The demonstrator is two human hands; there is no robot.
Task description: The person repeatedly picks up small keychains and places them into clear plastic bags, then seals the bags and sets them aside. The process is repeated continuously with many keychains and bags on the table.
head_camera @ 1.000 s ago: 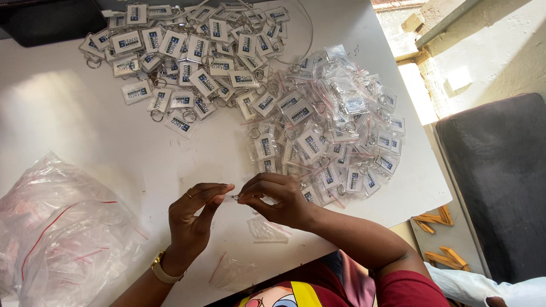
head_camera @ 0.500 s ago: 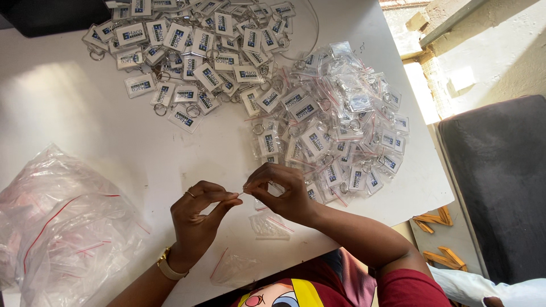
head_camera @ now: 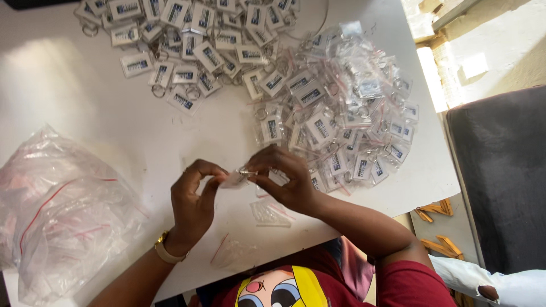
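Clear plastic is wrapping the small rectangular keychain tag that both hands are pinching just above the white table: left hand and right hand are gripping it with narrowed fingertips, near the bagged keychain heap and crumpled bags.

White table, matte, glare patch on its far left part, well beyond the left hand. Table edge cut diagonally to the right of the right hand. Past that edge, pale concrete floor in hard sunlight, bright strip along the table side. Dark upholstered seat further right, in shade. Orange wooden pieces on the floor just below the table corner.
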